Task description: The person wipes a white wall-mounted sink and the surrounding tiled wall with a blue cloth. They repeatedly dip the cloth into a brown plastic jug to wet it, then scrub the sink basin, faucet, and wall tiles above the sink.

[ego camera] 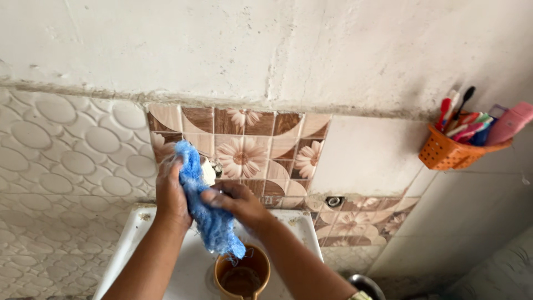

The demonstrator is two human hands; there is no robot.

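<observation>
Both my hands hold a wet blue scrub cloth (205,208) over a white sink (133,233). My left hand (171,194) grips its upper end near the wall tap. My right hand (237,203) clasps the cloth's middle from the right. The cloth's lower end hangs just above a brown mug (242,275) that stands in the sink with brownish liquid inside. The tap (210,171) is mostly hidden behind the cloth and my left hand.
Brown flower-pattern tiles (244,150) cover the wall behind the sink. An orange basket (447,153) with toothbrushes hangs on the wall at the right. A round metal object (366,284) shows at the lower right. White embossed tiles (66,150) fill the left wall.
</observation>
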